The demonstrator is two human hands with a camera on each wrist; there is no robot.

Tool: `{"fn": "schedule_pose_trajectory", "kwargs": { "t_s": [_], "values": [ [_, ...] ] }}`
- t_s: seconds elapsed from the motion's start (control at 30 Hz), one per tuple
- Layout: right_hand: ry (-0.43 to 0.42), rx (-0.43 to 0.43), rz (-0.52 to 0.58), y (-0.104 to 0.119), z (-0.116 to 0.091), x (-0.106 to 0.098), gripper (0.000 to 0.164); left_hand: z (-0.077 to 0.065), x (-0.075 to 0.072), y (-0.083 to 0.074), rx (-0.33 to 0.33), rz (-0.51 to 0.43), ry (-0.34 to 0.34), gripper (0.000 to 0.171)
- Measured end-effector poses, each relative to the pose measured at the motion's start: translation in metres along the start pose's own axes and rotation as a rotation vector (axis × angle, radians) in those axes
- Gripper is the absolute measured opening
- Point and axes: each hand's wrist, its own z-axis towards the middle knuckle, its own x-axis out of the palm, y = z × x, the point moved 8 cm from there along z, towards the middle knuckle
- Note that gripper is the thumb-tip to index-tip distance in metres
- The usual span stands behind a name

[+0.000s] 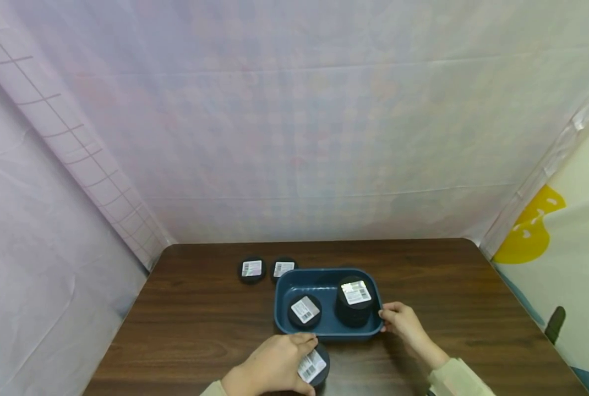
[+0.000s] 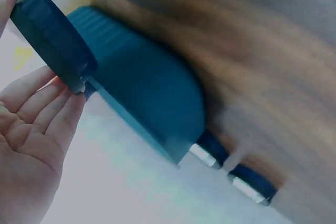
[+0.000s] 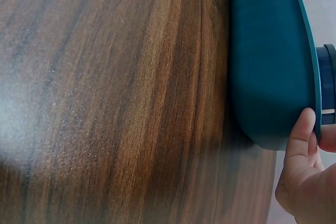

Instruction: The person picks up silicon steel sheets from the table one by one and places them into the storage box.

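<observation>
My left hand grips a round black container with a white barcode label, just in front of the blue tray. In the left wrist view that container is raised beside the tray wall, held at its edges by fingers and thumb. The thumb and fingers of my right hand pinch the tray's right rim, which shows close up in the right wrist view. Inside the tray a stack of black containers stands at the right, and one labelled container lies at the left.
Behind the tray's left end are two more labelled black containers, one farther left and one close to the tray's back edge. Everything stands on a brown wooden table, with pale cloth hanging behind and at the sides.
</observation>
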Motion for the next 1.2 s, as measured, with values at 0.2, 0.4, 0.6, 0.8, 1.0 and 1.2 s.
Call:
{"fn": "schedule_pose_trajectory", "kwargs": {
  "t_s": [0.2, 0.4, 0.6, 0.8, 1.0, 1.2],
  "values": [
    [0.039, -0.083, 0.055, -0.013, 0.008, -0.003, 0.038, 0.007, -0.014, 0.0, -0.004, 0.037, -0.044, 0.081],
    [-0.014, -0.042, 0.051, -0.045, 0.03, -0.012, 0.031, 0.013, -0.019, 0.001, -0.012, 0.068, -0.064, 0.08],
    [-0.056, 0.021, 0.028, -0.052, 0.032, -0.013, 0.027, 0.018, -0.022, 0.01, -0.04, 0.071, -0.063, 0.081],
    [0.011, -0.062, 0.052, -0.019, 0.012, -0.005, 0.036, 0.024, -0.023, 0.027, -0.099, 0.04, -0.026, 0.082],
    [0.038, -0.073, 0.061, -0.02, 0.012, -0.005, 0.035, 0.031, -0.023, 0.041, -0.122, 0.006, -0.012, 0.083],
    [0.032, -0.056, 0.078, -0.03, 0.019, -0.007, 0.037, 0.038, -0.016, 0.058, -0.19, -0.018, 0.041, 0.081]
  ]
}}
